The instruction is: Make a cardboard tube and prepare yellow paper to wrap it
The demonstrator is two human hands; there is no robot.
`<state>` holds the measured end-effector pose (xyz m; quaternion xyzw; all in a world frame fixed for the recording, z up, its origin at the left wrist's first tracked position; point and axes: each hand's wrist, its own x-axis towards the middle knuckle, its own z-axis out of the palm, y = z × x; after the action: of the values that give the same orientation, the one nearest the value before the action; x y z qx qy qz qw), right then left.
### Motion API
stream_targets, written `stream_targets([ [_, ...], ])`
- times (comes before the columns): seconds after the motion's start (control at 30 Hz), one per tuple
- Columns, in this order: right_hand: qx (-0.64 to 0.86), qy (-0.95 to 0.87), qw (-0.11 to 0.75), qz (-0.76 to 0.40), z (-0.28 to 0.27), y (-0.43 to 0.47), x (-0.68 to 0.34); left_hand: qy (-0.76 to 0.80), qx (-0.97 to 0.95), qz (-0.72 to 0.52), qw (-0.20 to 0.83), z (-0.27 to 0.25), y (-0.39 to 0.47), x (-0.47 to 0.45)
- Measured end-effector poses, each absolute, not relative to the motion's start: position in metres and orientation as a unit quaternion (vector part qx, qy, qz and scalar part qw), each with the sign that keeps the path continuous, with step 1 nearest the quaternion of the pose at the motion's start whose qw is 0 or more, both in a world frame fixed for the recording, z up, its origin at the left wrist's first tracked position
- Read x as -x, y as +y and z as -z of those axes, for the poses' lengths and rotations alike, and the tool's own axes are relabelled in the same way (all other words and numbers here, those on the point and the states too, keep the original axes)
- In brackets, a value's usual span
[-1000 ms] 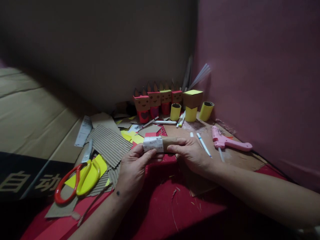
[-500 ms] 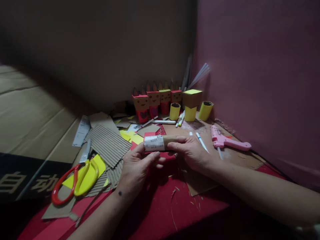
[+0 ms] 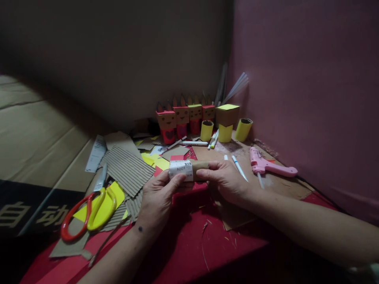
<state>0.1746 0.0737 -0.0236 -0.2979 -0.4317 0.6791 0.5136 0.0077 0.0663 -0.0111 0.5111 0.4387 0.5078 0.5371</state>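
Note:
Between my two hands is a rolled piece of brown cardboard [image 3: 200, 172] with a white printed label [image 3: 180, 170] on its left part. My left hand [image 3: 162, 193] grips the labelled end, thumb across the front and fingers behind. At the other end, my right hand [image 3: 223, 177] pinches the brown part between thumb and fingers. The roll lies level above the red tabletop [image 3: 189, 232]. Its back side and far fingertips are hidden from me.
Scissors [image 3: 89, 215] with red and yellow handles rest left among corrugated cardboard scraps [image 3: 127, 167]. A pink glue gun [image 3: 272, 167] lies right. At the back stand several cardboard figures [image 3: 166, 126], yellow tubes [image 3: 244, 130] and a box-topped yellow tube [image 3: 225, 134]. Markers [image 3: 239, 169] lie nearby.
My left thumb has moved up onto the label and its fingers have closed around the roll. The roll has turned slightly, showing more of its labelled top. My right hand keeps its pinch.

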Motion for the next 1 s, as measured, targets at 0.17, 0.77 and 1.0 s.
stream_targets([
  [0.17,0.291,-0.452,0.521,-0.663,0.0246,0.0726,-0.1736,0.437,-0.518,-0.508,0.532,0.009,0.0662,-0.0073],
  [0.77,0.259,-0.51,0.551,-0.608,0.0225,0.0779,-0.1773,0.397,-0.521,-0.477,0.586,0.0092,0.0713,-0.0043],
  [1.0,0.291,-0.564,0.547,-0.547,0.0179,0.0735,-0.1773,0.414,-0.476,-0.47,0.617,0.0109,0.0726,-0.0037],
])
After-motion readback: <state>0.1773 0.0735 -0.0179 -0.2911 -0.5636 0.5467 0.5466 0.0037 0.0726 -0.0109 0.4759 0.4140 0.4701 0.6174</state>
